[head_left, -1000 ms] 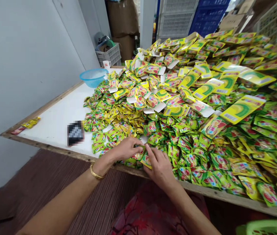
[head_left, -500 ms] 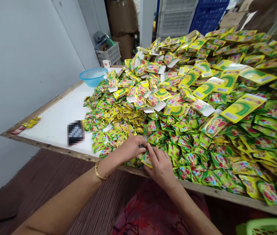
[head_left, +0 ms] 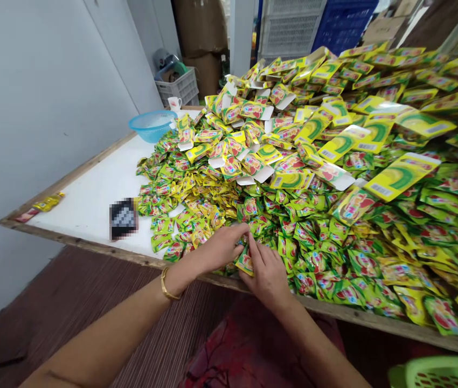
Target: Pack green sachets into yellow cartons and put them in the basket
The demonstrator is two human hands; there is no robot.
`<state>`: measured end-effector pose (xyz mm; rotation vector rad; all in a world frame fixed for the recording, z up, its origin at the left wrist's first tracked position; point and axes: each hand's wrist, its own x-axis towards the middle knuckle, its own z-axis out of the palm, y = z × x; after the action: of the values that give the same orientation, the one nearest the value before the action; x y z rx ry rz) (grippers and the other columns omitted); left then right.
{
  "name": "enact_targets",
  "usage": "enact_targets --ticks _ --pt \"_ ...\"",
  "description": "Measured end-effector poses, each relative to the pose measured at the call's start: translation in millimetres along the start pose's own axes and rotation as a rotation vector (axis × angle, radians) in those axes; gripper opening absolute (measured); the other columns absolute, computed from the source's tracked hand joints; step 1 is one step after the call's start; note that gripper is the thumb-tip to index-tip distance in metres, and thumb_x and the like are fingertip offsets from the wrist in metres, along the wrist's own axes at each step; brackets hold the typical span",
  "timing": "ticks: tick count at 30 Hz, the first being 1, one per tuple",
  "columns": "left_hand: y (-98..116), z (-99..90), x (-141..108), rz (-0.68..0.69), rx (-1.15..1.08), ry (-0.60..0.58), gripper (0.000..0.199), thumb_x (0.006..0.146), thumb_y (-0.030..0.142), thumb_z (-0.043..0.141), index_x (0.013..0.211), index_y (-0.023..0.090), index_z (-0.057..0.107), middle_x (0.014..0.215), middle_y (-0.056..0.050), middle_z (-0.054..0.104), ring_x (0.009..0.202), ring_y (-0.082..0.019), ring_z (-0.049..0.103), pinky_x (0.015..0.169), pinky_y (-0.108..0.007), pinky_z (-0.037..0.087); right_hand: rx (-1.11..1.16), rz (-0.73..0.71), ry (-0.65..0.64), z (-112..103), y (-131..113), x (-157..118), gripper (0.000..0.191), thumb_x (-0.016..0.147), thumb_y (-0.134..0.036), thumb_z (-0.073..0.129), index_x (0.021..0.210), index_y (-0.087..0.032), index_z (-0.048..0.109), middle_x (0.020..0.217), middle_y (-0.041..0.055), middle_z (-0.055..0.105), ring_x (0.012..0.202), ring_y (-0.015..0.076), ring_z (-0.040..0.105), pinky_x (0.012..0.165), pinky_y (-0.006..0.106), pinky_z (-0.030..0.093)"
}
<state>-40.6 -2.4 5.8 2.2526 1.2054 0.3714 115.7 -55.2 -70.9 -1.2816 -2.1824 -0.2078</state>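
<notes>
My right hand [head_left: 268, 274] is closed around a small yellow-green carton [head_left: 245, 262] at the table's front edge, its thumb and fingers along the sides. The fingers of my left hand [head_left: 224, 247], which wears a gold bangle [head_left: 167, 284] at the wrist, pinch together at the carton's upper end. What lies between those fingertips is mostly hidden. Around both hands lie heaps of green candy sachets [head_left: 305, 235] and yellow sachets [head_left: 208, 196]. Behind them, flat-sided cartons [head_left: 342, 144] are piled up, several with white end flaps standing out.
A wooden rim [head_left: 103, 252] borders the white table [head_left: 87, 188]. On it are a pixelated dark object [head_left: 124, 218], a blue basket [head_left: 152, 125], a white mug [head_left: 174, 103] and a yellow packet [head_left: 49, 202]. A green basket [head_left: 447, 372] stands low right; crates [head_left: 291, 27] stand behind.
My left fingers have shifted slightly right and up at the carton's end. My right hand still holds the carton in nearly the same spot. The view has moved a little.
</notes>
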Motion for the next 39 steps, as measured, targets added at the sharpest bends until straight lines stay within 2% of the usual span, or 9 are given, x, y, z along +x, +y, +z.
enact_targets --ticks 6,9,12,18,22,25,31,35,39 --pt "-7 -12.8 -9 0.08 -0.203 -0.029 0.04 0.078 0.01 0.053 0.117 0.019 0.049 0.12 -0.007 0.056 0.114 -0.02 0.051 0.1 -0.037 0.039 0.008 0.024 0.014 1 0 2 0.069 0.087 -0.033 0.046 0.145 -0.009 0.019 0.109 0.0143 0.058 0.097 0.0248 0.051 0.081 0.037 0.042" --pt "-8 -5.6 -9 0.061 -0.121 0.019 0.041 0.075 0.004 0.052 0.113 0.018 0.051 0.116 -0.009 0.055 0.113 -0.022 0.05 0.1 -0.04 0.039 -0.019 -0.014 0.002 1 -1 2 0.067 0.087 -0.031 0.048 0.144 -0.007 0.022 0.11 0.0152 0.058 0.097 0.0251 0.051 0.081 0.038 0.041" --pt "-6 3.2 -6 0.088 -0.127 -0.021 0.043 0.074 -0.002 0.045 0.111 0.018 0.055 0.112 -0.009 0.057 0.108 -0.02 0.053 0.097 -0.038 0.043 -0.049 -0.03 -0.002 1 -1 1 0.066 0.086 -0.029 0.048 0.143 -0.006 0.025 0.109 0.0161 0.058 0.094 0.0261 0.051 0.079 0.039 0.041" --pt "0 -10.2 -12 0.076 -0.306 -0.051 0.057 0.079 0.008 0.053 0.132 0.028 0.044 0.139 -0.005 0.05 0.126 -0.02 0.046 0.107 -0.039 0.035 -0.005 0.029 -0.003 1 0 1 0.067 0.087 -0.032 0.048 0.144 -0.009 0.023 0.11 0.0147 0.058 0.097 0.0247 0.051 0.08 0.037 0.041" --pt "-2 -12.8 -18 -0.103 -0.129 0.139 0.041 0.077 0.014 0.06 0.117 0.023 0.058 0.122 -0.005 0.063 0.108 -0.021 0.058 0.097 -0.036 0.043 -0.008 0.029 -0.006 1 0 2 0.068 0.087 -0.033 0.048 0.145 -0.009 0.021 0.112 0.0148 0.058 0.098 0.0246 0.051 0.082 0.037 0.041" --pt "-4 -9.1 -16 -0.182 -0.048 0.125 0.02 0.075 0.013 0.061 0.093 0.017 0.068 0.095 -0.005 0.071 0.087 -0.019 0.063 0.083 -0.031 0.047 -0.005 -0.008 -0.024 0 0 2 0.068 0.087 -0.033 0.049 0.144 -0.008 0.022 0.113 0.0152 0.057 0.098 0.0251 0.05 0.083 0.038 0.04" --pt "-6 -3.0 -3 0.038 0.021 -0.046 0.019 0.076 0.008 0.054 0.069 0.016 0.07 0.07 -0.003 0.068 0.067 -0.014 0.058 0.069 -0.025 0.043 -0.026 -0.094 -0.045 0 0 0 0.068 0.086 -0.034 0.053 0.143 -0.007 0.027 0.111 0.0158 0.059 0.097 0.0256 0.05 0.08 0.038 0.039" --pt "-5 0.5 1 -0.093 -0.258 0.013 0.016 0.074 0.01 0.057 0.081 0.017 0.069 0.072 0.0 0.067 0.066 -0.012 0.057 0.064 -0.023 0.044 -0.031 -0.017 -0.005 0 0 1 0.068 0.087 -0.035 0.049 0.144 -0.008 0.023 0.11 0.0151 0.059 0.095 0.0246 0.05 0.078 0.037 0.04" --pt "-5 0.0 -10 -0.283 -0.553 0.147 0.033 0.066 0.009 0.063 0.097 0.016 0.06 0.074 0.001 0.064 0.068 -0.012 0.059 0.063 -0.023 0.047 -0.038 0.038 0.025 -1 0 2 0.067 0.089 -0.036 0.047 0.145 -0.009 0.022 0.11 0.0145 0.059 0.095 0.0243 0.051 0.079 0.037 0.04"
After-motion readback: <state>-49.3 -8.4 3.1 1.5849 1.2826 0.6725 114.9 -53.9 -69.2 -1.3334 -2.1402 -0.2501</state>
